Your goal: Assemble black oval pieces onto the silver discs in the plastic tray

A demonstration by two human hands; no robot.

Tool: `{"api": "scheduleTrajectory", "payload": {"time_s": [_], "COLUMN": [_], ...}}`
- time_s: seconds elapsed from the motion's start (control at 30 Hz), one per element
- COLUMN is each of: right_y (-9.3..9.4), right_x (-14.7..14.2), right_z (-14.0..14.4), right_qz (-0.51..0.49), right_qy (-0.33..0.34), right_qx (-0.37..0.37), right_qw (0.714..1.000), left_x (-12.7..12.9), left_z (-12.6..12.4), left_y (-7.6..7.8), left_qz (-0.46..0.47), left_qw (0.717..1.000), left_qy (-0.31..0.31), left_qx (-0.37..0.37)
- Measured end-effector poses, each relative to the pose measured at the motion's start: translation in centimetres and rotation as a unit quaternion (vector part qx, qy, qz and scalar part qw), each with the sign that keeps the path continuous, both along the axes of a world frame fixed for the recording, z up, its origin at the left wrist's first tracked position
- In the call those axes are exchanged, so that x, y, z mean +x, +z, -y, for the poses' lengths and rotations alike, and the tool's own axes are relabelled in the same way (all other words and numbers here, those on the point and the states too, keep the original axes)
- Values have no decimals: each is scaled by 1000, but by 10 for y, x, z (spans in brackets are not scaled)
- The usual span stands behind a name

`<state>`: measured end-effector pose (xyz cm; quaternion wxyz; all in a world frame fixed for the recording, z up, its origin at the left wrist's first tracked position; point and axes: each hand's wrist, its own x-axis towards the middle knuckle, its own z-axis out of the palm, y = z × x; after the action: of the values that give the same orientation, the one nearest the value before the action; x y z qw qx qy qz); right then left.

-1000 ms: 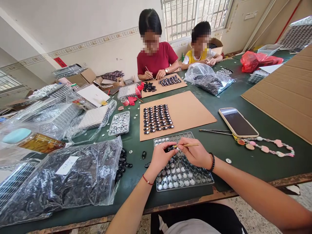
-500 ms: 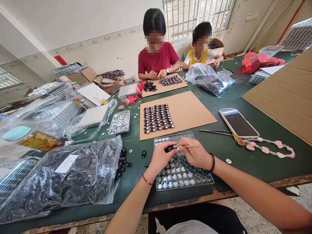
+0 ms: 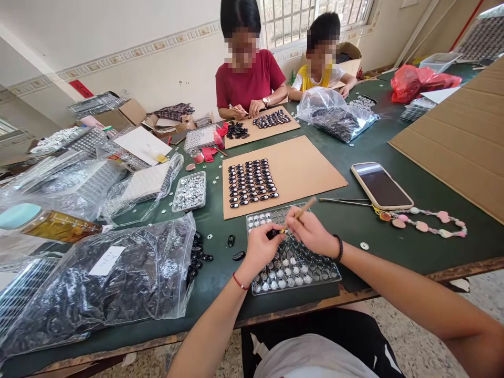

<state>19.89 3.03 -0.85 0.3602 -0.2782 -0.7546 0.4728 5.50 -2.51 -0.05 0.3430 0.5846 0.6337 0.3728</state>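
My left hand (image 3: 260,248) pinches a small black oval piece (image 3: 272,232) above a clear blister tray (image 3: 291,265) of round silver inserts. My right hand (image 3: 313,232) holds a thin wooden stick (image 3: 302,211), its tip touching the black piece. Just beyond the tray lies a cardboard sheet (image 3: 307,168) with neat rows of finished black ovals (image 3: 251,182). Loose black ovals (image 3: 199,253) lie on the green table (image 3: 394,247) left of the tray.
A big plastic bag of black pieces (image 3: 106,283) sits at the near left. A phone (image 3: 381,186), tweezers (image 3: 344,200) and a beaded strap (image 3: 423,224) lie to the right. Two people work across the table. Large cardboard (image 3: 464,136) covers the right.
The camera tilted down slightly. My right hand turned the stick so its free end now points up and away, rather than lying level; both hands stay over the tray.
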Motion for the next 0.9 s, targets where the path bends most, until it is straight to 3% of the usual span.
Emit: {"api": "scheduleTrajectory", "payload": {"time_s": [0.07, 0.1, 0.2, 0.3, 0.43, 0.53, 0.63, 0.73, 0.8, 0.9], "right_y": [1, 2, 5, 9, 12, 11, 6, -4, -13, -27], "right_x": [0, 0, 1, 1, 2, 1, -3, -6, -8, -11], "right_z": [-8, -11, -15, -12, -10, -25, -58, -98, -116, -124], "right_qz": [-44, -52, -8, 58, 49, 36, 85, 212, 255, 281], "right_qy": [-1, -5, -24, -2, 51, 47, -35, -131, -152, -172], "right_qx": [-136, -163, -109, -68, -153, -183, -112, 11, 41, 66], "right_qw": [990, 985, 994, 996, 986, 981, 989, 968, 954, 942], "left_x": [1, 2, 2, 1, 2, -2, -13, -25, -30, -35], "left_z": [1, 1, 0, 0, -2, -5, -11, -15, -15, -13], "left_y": [3, 4, 6, 5, 1, -1, 1, 5, 8, 12], "left_qz": [15, 21, 38, 62, 96, 183, 360, 535, 598, 640], "left_qw": [1000, 999, 999, 998, 995, 982, 926, 827, 777, 738], "left_qy": [-5, -3, 1, -5, 3, 38, 93, 129, 138, 140], "left_qx": [-18, -27, -38, -34, 1, -19, -65, -113, -142, -161]}}
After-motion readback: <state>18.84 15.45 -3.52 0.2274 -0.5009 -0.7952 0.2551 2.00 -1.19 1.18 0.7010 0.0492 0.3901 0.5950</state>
